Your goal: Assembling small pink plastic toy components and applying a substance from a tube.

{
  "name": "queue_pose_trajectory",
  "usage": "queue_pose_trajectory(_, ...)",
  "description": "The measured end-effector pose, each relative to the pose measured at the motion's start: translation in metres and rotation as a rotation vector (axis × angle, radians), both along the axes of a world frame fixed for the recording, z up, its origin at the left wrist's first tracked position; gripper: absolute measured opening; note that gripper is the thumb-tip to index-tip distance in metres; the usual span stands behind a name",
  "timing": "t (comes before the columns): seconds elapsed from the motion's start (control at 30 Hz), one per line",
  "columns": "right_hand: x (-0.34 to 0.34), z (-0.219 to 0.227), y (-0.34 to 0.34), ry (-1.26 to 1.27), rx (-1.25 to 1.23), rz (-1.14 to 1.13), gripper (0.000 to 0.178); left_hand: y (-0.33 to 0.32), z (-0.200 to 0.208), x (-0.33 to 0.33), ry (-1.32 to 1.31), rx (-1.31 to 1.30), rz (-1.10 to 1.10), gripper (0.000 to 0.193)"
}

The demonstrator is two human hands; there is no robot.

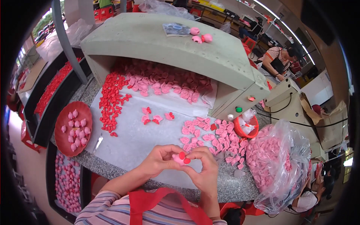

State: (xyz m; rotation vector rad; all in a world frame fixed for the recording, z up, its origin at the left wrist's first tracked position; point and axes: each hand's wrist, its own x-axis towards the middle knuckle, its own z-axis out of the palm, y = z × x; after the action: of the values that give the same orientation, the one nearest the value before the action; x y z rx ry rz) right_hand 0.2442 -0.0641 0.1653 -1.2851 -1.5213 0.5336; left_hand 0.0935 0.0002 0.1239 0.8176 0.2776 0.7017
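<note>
Clearly, both hands are at work on one small piece. The left hand (160, 159) pinches a pink piece with red parts (177, 159) between thumb and fingers, its grip narrow. The right hand (203, 165) closes on the other side, thumb and fingertips drawn together at the red parts. The held piece is above the front of the table (236, 189), over a white sheet (131, 137).

To the left, a red oval basin (62, 145) holds a loose group of round pink pieces. Below it, a black tray (51, 178) is filled with many similar pieces; farther up, another black tray (40, 124) carries red pieces. At the right of the table, a small orange-red tub (255, 132) contains crumpled whitish plastic, near scattered pink pieces (225, 138). Just beside them, a clear plastic bag (296, 150) bulges with pink pieces. Beneath a pale green housing (165, 43) lie heaped pink pieces (161, 80), with red pieces (109, 103) at their left.
</note>
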Motion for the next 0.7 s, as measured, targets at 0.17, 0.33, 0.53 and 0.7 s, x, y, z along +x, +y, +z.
queue_pose_trajectory(0.17, -0.007, -0.023, 0.011, -0.07, 0.069, -0.041, 0.033, 0.013, -0.015, -0.008, -0.06, 0.131, -0.019, 0.03)
queue_pose_trajectory(0.33, -0.006, -0.033, 0.017, -0.11, 0.115, -0.006, 0.032, 0.015, -0.026, -0.012, -0.065, 0.171, -0.002, 0.031)
queue_pose_trajectory(0.53, -0.007, -0.04, 0.016, -0.093, 0.154, 0.029, 0.032, 0.008, -0.029, -0.013, -0.06, 0.141, 0.043, 0.034)
queue_pose_trajectory(0.7, -0.008, -0.033, 0.013, -0.116, 0.076, -0.026, 0.031, 0.004, -0.038, -0.007, -0.023, 0.053, 0.016, 0.028)
